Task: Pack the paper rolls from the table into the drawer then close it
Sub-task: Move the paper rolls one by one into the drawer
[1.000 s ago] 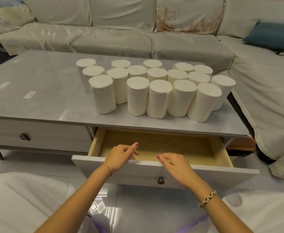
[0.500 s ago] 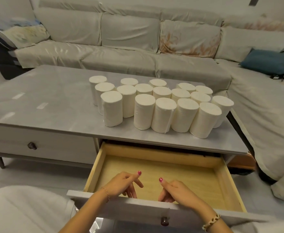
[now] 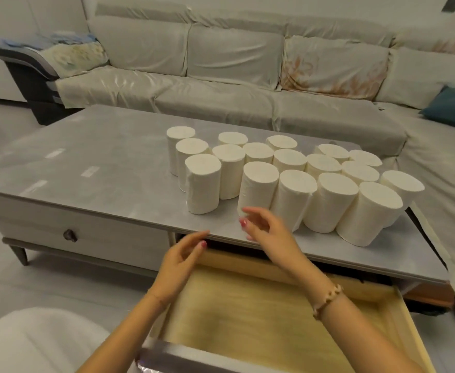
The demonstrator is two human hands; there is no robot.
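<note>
1. Seventeen or so white cylindrical paper rolls (image 3: 258,188) stand upright in a tight cluster on the grey glossy-topped coffee table (image 3: 86,162); none is in the drawer yet. The count is approximate, since the back rows overlap.
2. Your pale wooden drawer with the grey front (image 3: 274,313) stands pulled out below the table edge, its floor bare. Judgement: the opening step is done and packing has not begun.
3. Your left hand (image 3: 179,261) is open and empty, fingers loosely spread above the drawer's left rear corner.
4. Your right hand (image 3: 265,228) is open, fingers curved, empty, just in front of the nearest front-row roll; contact cannot be confirmed through the motion blur.
5. Next move, as judged: close your right hand around that roll's side, lift it clear of its touching neighbours without toppling them, and lay it in the drawer. Soft paper should tolerate a firm grip.
6. Writing: none legible. The rolls show no wrapper print or brand; the table bears only pale reflections.
</note>
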